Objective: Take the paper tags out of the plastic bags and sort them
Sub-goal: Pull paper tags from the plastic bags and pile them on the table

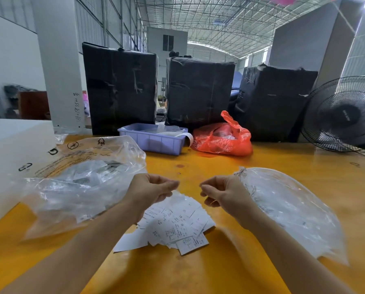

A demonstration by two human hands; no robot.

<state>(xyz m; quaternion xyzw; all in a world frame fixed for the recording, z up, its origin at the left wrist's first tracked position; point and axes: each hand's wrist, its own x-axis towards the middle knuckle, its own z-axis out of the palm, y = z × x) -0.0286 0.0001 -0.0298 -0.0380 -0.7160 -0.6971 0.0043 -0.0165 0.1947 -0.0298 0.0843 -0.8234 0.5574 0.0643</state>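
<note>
A heap of white printed paper tags [177, 225] lies on the yellow table [198, 272] in front of me. My left hand [154, 187] and my right hand [222, 192] hover just above the heap, a little apart, fingertips pointing at each other. Both have curled fingers, and I see nothing held in either. A clear plastic bag [287, 209], blurred, lies right behind my right wrist with a few tags inside. On the left lies a large clear bag [82, 183] stuffed with smaller packets of tags.
Along the back of the table stand a lilac plastic bin [156, 139], a red plastic bag [222, 139] and three black-wrapped boxes [198, 90]. A black fan [344, 115] stands at the right, a white foam block [14, 145] at the left.
</note>
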